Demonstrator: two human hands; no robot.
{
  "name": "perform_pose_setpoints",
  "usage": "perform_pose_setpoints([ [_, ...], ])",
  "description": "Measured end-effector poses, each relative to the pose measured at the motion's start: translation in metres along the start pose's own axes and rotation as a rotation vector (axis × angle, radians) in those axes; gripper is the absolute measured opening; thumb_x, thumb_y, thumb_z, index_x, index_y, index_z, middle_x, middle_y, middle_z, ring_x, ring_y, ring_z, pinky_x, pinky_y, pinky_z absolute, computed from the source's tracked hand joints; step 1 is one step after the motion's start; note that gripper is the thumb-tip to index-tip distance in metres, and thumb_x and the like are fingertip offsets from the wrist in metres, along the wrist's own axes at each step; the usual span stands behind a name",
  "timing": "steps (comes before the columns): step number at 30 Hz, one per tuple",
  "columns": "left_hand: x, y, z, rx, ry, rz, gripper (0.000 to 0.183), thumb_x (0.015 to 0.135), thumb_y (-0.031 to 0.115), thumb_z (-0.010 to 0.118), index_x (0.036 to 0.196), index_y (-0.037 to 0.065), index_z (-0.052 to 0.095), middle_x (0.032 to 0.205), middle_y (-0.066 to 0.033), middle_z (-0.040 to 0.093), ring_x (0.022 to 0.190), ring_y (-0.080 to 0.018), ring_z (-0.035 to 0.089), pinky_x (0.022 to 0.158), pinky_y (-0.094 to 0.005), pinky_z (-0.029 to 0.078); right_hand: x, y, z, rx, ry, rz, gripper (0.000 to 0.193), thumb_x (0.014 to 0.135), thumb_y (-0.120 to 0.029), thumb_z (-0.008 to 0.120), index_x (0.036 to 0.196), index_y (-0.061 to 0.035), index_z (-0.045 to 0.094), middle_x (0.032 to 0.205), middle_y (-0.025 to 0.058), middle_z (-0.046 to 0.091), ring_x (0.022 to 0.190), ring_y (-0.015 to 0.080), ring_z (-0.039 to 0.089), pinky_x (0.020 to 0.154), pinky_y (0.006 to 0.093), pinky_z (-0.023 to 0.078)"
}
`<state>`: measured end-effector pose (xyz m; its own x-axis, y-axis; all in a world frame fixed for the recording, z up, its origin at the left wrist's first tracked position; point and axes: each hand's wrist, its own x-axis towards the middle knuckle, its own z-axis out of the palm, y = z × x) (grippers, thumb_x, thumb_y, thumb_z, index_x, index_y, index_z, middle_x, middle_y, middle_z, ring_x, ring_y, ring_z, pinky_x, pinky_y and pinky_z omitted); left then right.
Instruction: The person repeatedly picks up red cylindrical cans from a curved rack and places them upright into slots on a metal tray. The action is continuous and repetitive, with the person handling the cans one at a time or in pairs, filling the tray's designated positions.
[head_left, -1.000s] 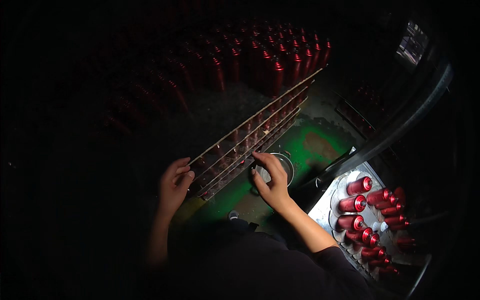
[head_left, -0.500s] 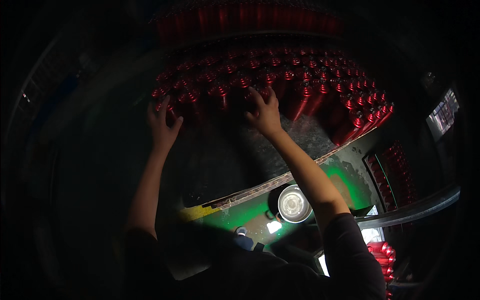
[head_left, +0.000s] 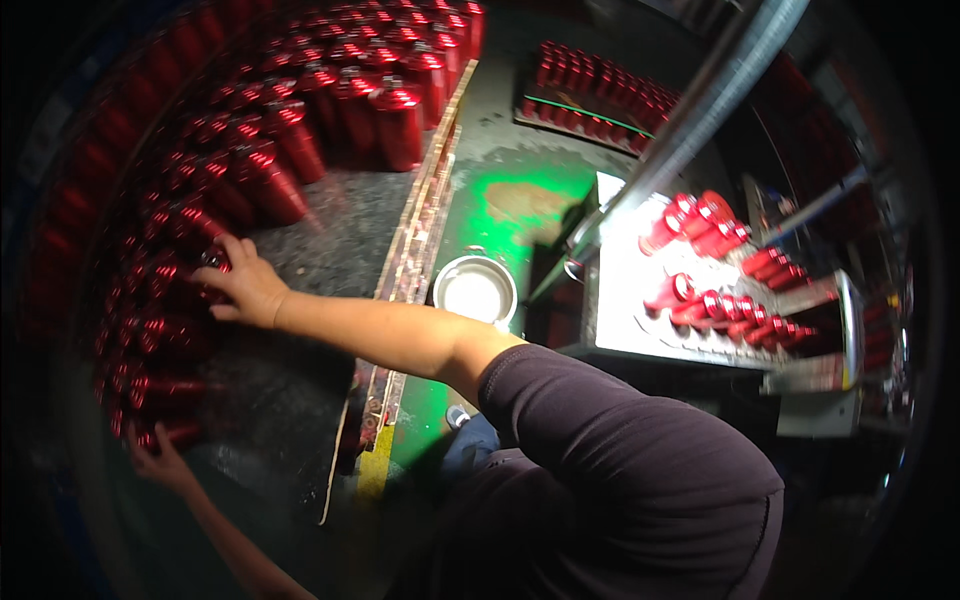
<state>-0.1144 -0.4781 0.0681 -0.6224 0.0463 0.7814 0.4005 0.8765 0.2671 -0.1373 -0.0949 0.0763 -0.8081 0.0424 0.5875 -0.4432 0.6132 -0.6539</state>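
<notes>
Rows of shiny red metal bottles (head_left: 265, 180) with narrow necks crowd a dark tabletop (head_left: 300, 265) at the left. My right hand (head_left: 250, 287) rests against the near row, fingers spread and bent around a bottle top, thumb apart. Farther down the same row, at the lower left, my left hand (head_left: 160, 465) is beside the end bottle (head_left: 178, 433), its thumb and fingers apart. Neither hand is closed round a bottle. Shadow partly hides the left fingers.
A silver pot (head_left: 475, 290) stands on the green-lit floor beside the table edge (head_left: 410, 235). More red bottles lie on a bright white worktop (head_left: 625, 300) at the right. A metal bar (head_left: 690, 120) crosses above it. A rack of red bottles (head_left: 590, 85) stands behind.
The view has swung to the right, bringing the bright worktop into sight and shifting the bottle rows left. Both hands remain by the near row, fingers still apart.
</notes>
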Motion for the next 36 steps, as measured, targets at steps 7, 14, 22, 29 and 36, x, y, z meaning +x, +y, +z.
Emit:
perform_pose_setpoints([
  [7, -0.009, 0.114, -0.073, -0.114, -0.127, -0.302, 0.055, 0.098, 0.034, 0.065, 0.140, 0.001, 0.054, 0.147, -0.0215, 0.050, 0.130, -0.0340, 0.053, 0.109, -0.0445, 0.047, -0.131, 0.016, -0.154, 0.629, 0.386, 0.449, 0.049, 0.079, -0.023, 0.080, 0.124, -0.0101, 0.065, 0.120, 0.0107, 0.060, 0.112, 0.0246, 0.060, 0.099, 0.0370, 0.050],
  [14, -0.056, 0.276, 0.035, -1.724, -0.835, -0.944, 0.072, 0.092, 0.042, 0.064, 0.154, 0.015, 0.038, 0.149, -0.0129, 0.050, 0.133, -0.0332, 0.052, 0.111, -0.0508, 0.043, -0.254, 0.059, -0.266, 1.644, 0.660, 1.059, 0.051, 0.088, -0.037, 0.074, 0.124, -0.0063, 0.055, 0.121, 0.0116, 0.066, 0.113, 0.0278, 0.065, 0.099, 0.0561, 0.053],
  [22, -0.107, 0.407, 0.192, -2.166, -2.308, -1.585, 0.072, 0.094, 0.051, 0.061, 0.142, 0.001, 0.047, 0.131, -0.0293, 0.056, 0.106, -0.0464, 0.062, 0.090, -0.0513, 0.057, -0.289, 0.084, -0.305, 1.978, 0.699, 0.923, 0.048, 0.098, -0.043, 0.059, 0.129, -0.0063, 0.059, 0.127, 0.0158, 0.064, 0.115, 0.0347, 0.064, 0.096, 0.0516, 0.054],
  [29, -0.141, 0.438, 0.258, -2.329, -1.755, -2.070, 0.063, 0.087, 0.049, 0.062, 0.135, 0.009, 0.059, 0.139, -0.0218, 0.054, 0.114, -0.0554, 0.050, 0.087, -0.0583, 0.055, -0.282, 0.114, -0.301, 2.119, 0.758, 0.924, 0.059, 0.095, -0.044, 0.062, 0.137, -0.0047, 0.050, 0.134, 0.0260, 0.054, 0.117, 0.0426, 0.056, 0.084, 0.0439, 0.061],
  [36, -0.147, 0.436, 0.300, -2.182, -1.618, -1.990, 0.078, 0.082, 0.057, 0.063, 0.142, 0.009, 0.051, 0.145, -0.0229, 0.048, 0.120, -0.0544, 0.048, 0.092, -0.0626, 0.053, -0.271, 0.120, -0.299, 1.949, 0.835, 0.971, 0.046, 0.100, -0.037, 0.056, 0.132, -0.0046, 0.055, 0.128, 0.0209, 0.060, 0.112, 0.0405, 0.059, 0.087, 0.0451, 0.057],
])
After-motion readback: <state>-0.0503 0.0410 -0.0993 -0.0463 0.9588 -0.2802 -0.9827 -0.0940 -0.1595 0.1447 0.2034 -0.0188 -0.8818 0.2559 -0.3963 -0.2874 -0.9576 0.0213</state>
